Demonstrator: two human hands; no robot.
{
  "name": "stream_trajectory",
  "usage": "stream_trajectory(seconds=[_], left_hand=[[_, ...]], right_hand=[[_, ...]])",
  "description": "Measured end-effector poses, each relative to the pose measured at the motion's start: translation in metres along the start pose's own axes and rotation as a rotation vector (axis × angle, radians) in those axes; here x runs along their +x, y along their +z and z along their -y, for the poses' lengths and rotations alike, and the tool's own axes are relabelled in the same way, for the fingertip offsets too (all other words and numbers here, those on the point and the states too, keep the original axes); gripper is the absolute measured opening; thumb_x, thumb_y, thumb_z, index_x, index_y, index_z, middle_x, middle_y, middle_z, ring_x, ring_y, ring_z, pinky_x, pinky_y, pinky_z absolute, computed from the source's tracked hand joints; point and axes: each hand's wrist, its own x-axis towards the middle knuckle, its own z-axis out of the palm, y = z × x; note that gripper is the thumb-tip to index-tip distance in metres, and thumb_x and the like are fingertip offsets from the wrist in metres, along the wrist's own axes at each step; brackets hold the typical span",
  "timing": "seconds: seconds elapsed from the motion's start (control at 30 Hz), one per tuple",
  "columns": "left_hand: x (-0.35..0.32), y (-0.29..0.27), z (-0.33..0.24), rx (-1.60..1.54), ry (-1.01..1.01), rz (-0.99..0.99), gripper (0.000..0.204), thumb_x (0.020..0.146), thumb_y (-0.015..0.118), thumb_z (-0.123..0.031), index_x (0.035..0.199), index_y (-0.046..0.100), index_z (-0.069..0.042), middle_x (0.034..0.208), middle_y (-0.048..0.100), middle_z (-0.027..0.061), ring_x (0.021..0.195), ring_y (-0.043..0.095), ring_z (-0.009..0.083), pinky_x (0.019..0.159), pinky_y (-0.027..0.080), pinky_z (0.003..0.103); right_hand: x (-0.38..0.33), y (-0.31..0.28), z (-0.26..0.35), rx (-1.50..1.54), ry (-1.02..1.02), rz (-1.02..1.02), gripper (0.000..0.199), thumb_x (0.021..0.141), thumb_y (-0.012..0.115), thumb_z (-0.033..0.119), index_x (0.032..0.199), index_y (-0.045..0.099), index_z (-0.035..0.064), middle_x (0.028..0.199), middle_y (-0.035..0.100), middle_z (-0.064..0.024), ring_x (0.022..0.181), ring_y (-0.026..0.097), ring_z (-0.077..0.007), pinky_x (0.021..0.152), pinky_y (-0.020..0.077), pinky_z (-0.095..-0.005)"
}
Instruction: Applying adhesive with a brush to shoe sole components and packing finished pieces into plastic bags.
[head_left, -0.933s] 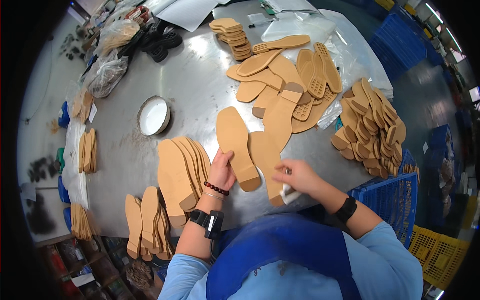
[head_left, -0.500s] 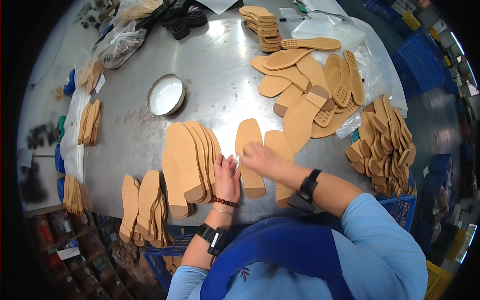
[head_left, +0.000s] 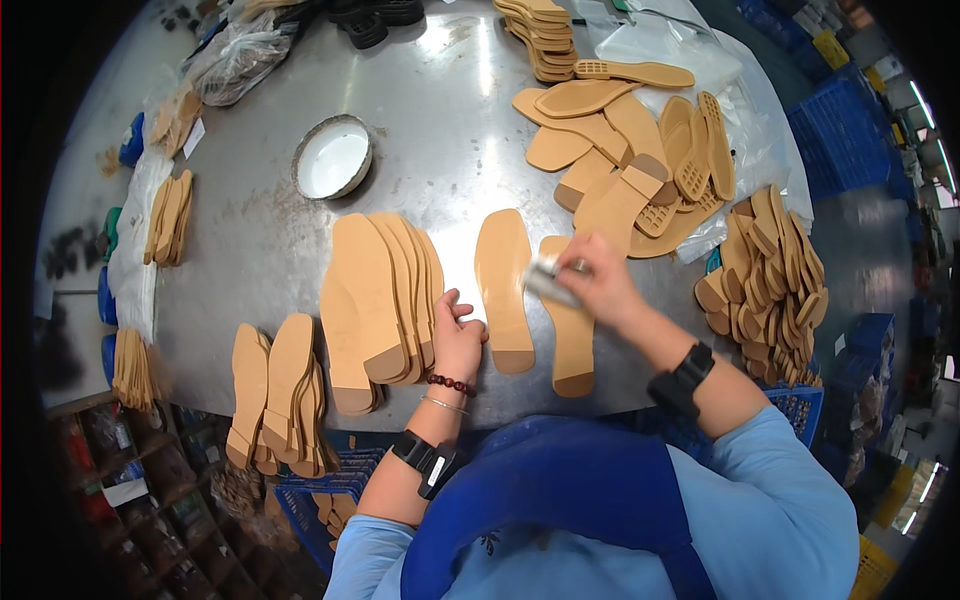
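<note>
Sole under work: tan shoe sole lies flat on the grey surface, near my edge.
Right grip: my right hand is closed on a small pale blurred object, over that sole.
Left grip: my left hand is loosely curled, holding nothing, fingertips touching the fanned sole stack.
Between: a second single sole.
Beyond: white round dish; heaped soles far right.

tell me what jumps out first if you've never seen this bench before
Tan flat shoe insoles cover the grey metal table: a fanned stack of tan insoles beside the left hand, and a loose heap of tan soles at the far right. The right hand holds a small pale blurred object over one of two single tan insoles lying side by side. A round white shallow dish sits farther back.
</note>
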Motion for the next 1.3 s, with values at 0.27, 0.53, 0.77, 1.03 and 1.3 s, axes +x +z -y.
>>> stream_trajectory(seconds=[0.27, 0.53, 0.77, 1.03, 1.3], left_hand=[[0.0, 0.001, -0.004, -0.126, -0.116, -0.009, 0.054, 0.087, 0.049, 0.004, 0.138, 0.035, -0.005, 0.108, 0.051, 0.0081, 0.084, 0.055, 0.0154, 0.073, 0.053, 0.028], [0.01, 0.008, -0.007, 0.035, -0.002, -0.017, 0.059, 0.084, 0.056, 0.002, 0.139, 0.033, 0.003, 0.096, 0.055, 0.0086, 0.073, 0.059, 0.0134, 0.063, 0.05, 0.025], [0.026, 0.012, -0.017, 0.102, -0.048, 0.048, 0.047, 0.087, 0.061, -0.009, 0.129, 0.046, 0.006, 0.083, 0.061, 0.0076, 0.063, 0.056, 0.0119, 0.058, 0.048, 0.024], [0.014, 0.015, -0.011, 0.059, -0.116, -0.018, 0.037, 0.092, 0.056, -0.013, 0.125, 0.046, 0.0, 0.09, 0.065, 0.0106, 0.068, 0.06, 0.0134, 0.063, 0.05, 0.025], [0.003, 0.024, -0.016, -0.208, -0.241, -0.08, 0.053, 0.088, 0.06, -0.008, 0.136, 0.037, 0.001, 0.094, 0.063, 0.0101, 0.069, 0.06, 0.0137, 0.061, 0.048, 0.025]], right_hand=[[0.006, 0.074, -0.011, -0.408, -0.398, 0.117, 0.016, 0.072, 0.063, 0.003, 0.087, 0.059, 0.0073, 0.09, 0.049, -0.0133, 0.083, 0.057, -0.0319, 0.069, 0.0484, -0.0387], [-0.013, -0.006, -0.001, -0.069, 0.056, -0.165, 0.018, 0.078, 0.067, -0.001, 0.094, 0.062, 0.0057, 0.1, 0.054, -0.0111, 0.091, 0.059, -0.0292, 0.078, 0.0495, -0.0343], [-0.078, 0.052, -0.02, -0.364, -0.396, 0.104, 0.022, 0.071, 0.067, 0.003, 0.092, 0.06, 0.0054, 0.089, 0.048, -0.0121, 0.083, 0.056, -0.0297, 0.072, 0.0485, -0.0382], [0.09, 0.059, -0.026, -0.505, -0.424, -0.057, 0.015, 0.077, 0.057, 0.004, 0.092, 0.057, 0.0053, 0.093, 0.05, -0.0159, 0.089, 0.055, -0.0332, 0.072, 0.0494, -0.0402], [0.033, 0.066, -0.026, -0.444, -0.37, 0.243, 0.02, 0.074, 0.061, 0.001, 0.093, 0.059, 0.0055, 0.095, 0.05, -0.0188, 0.091, 0.056, -0.0357, 0.077, 0.0505, -0.0417]])
